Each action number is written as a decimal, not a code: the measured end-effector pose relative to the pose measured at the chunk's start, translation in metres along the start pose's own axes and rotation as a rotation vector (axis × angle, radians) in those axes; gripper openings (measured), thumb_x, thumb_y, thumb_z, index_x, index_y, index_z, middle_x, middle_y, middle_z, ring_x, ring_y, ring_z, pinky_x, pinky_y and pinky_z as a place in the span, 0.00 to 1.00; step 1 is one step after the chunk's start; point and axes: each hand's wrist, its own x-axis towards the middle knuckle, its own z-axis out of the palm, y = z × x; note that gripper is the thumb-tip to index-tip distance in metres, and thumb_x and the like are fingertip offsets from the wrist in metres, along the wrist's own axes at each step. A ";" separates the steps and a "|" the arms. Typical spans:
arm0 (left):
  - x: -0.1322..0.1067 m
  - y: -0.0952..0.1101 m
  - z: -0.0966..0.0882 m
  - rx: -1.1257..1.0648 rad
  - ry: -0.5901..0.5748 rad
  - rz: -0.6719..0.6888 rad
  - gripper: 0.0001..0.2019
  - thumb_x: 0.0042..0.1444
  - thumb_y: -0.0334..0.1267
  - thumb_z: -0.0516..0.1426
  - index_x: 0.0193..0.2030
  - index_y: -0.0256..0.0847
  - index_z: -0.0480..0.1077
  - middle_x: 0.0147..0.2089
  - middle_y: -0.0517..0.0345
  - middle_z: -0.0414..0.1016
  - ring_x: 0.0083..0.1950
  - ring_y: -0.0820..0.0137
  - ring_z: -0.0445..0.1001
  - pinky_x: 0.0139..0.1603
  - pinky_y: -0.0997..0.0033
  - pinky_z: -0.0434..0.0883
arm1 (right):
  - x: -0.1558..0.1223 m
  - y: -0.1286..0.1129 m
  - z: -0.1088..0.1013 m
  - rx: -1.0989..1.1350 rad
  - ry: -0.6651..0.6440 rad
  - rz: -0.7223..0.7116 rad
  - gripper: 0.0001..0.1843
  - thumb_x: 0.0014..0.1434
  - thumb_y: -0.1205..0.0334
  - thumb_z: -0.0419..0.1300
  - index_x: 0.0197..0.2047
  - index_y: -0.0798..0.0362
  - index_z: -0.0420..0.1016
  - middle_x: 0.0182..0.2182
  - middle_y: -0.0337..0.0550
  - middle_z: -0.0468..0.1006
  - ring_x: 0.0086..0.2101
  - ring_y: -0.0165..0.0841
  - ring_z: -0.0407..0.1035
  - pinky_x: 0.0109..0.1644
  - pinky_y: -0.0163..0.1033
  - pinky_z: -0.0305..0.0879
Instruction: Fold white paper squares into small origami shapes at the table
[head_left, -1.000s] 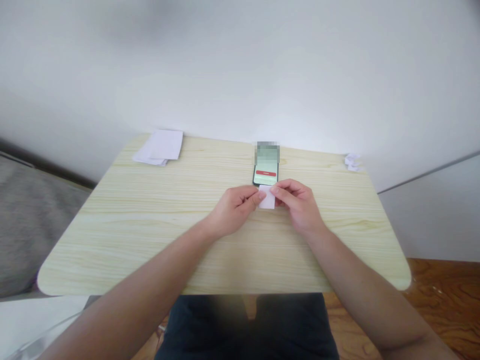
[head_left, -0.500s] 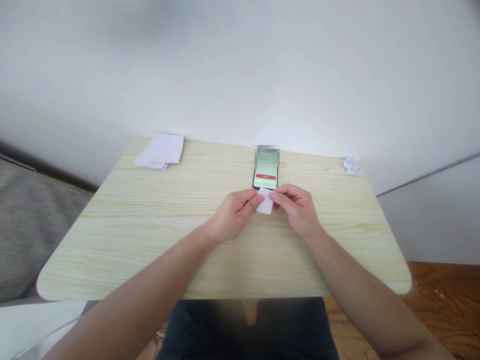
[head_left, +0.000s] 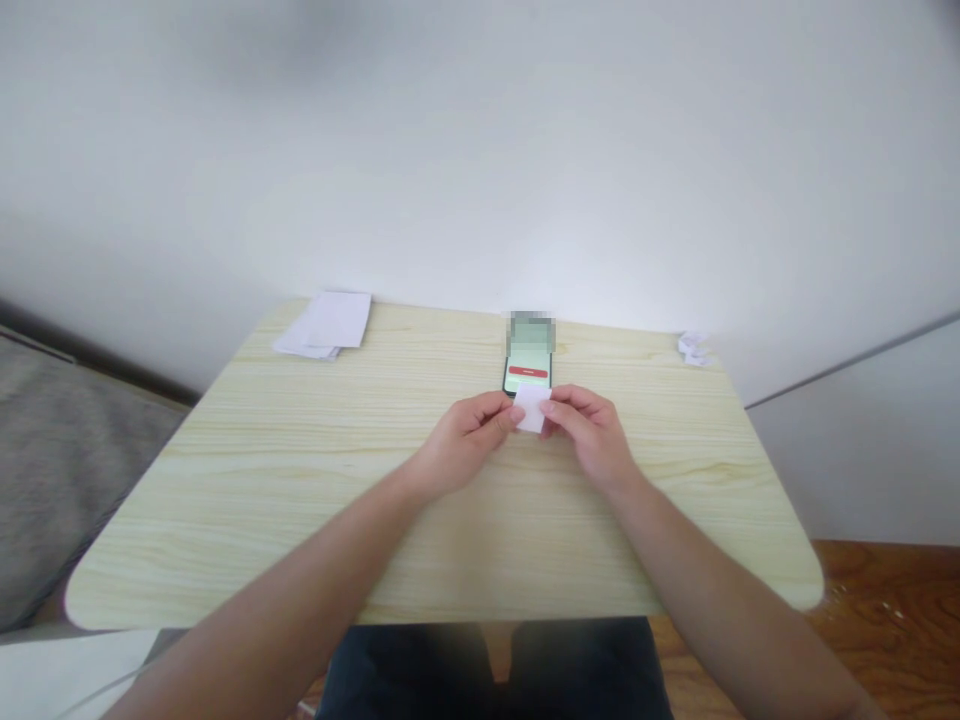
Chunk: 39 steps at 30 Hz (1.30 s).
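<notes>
A small white piece of paper (head_left: pixel 532 409) is held up between both hands, over the middle of the table. My left hand (head_left: pixel 474 430) pinches its left edge between thumb and fingers. On the right edge, my right hand (head_left: pixel 589 425) grips it the same way, thumb on top. Just beyond the paper lies a phone (head_left: pixel 529 358) with a lit pale green screen and a red bar. The paper covers part of its near end, and the upper screen is blurred out.
Several white paper sheets (head_left: pixel 341 320) lie in a loose stack at the table's back left. Crumpled white paper (head_left: pixel 694 348) sits near the back right corner. The light wooden table (head_left: pixel 225 480) meets a white wall (head_left: pixel 450 150) behind it.
The whole view has tilted slightly upward, so the table sits lower in it. My left fingers have shifted outward on the paper, and more of its surface shows between the hands.
</notes>
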 end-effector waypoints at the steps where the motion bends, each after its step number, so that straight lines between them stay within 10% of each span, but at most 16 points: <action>1: 0.000 0.000 0.000 -0.006 -0.003 -0.010 0.21 0.69 0.51 0.53 0.29 0.39 0.64 0.26 0.63 0.61 0.29 0.73 0.58 0.30 0.73 0.57 | 0.000 0.000 0.000 -0.008 0.002 -0.007 0.09 0.57 0.53 0.70 0.36 0.49 0.83 0.25 0.37 0.80 0.26 0.32 0.72 0.34 0.39 0.72; 15: 0.000 -0.009 0.001 -0.239 0.125 0.053 0.11 0.63 0.42 0.62 0.48 0.39 0.72 0.36 0.57 0.74 0.37 0.70 0.73 0.40 0.69 0.69 | -0.003 0.000 0.005 -0.123 -0.038 -0.021 0.08 0.59 0.60 0.67 0.29 0.50 0.76 0.23 0.35 0.77 0.25 0.30 0.70 0.29 0.35 0.66; 24: 0.001 -0.011 0.001 -0.253 0.179 0.069 0.11 0.61 0.38 0.63 0.48 0.38 0.71 0.40 0.54 0.79 0.40 0.68 0.77 0.44 0.67 0.71 | -0.004 0.003 0.007 0.033 -0.084 0.004 0.19 0.57 0.59 0.71 0.50 0.47 0.72 0.33 0.36 0.82 0.29 0.32 0.77 0.32 0.38 0.77; 39: 0.001 -0.008 0.001 -0.145 0.216 0.071 0.12 0.59 0.35 0.64 0.48 0.39 0.72 0.40 0.55 0.80 0.42 0.67 0.78 0.46 0.65 0.72 | -0.002 0.006 0.006 0.025 -0.082 -0.039 0.18 0.56 0.63 0.72 0.48 0.47 0.74 0.36 0.37 0.82 0.29 0.29 0.76 0.31 0.35 0.76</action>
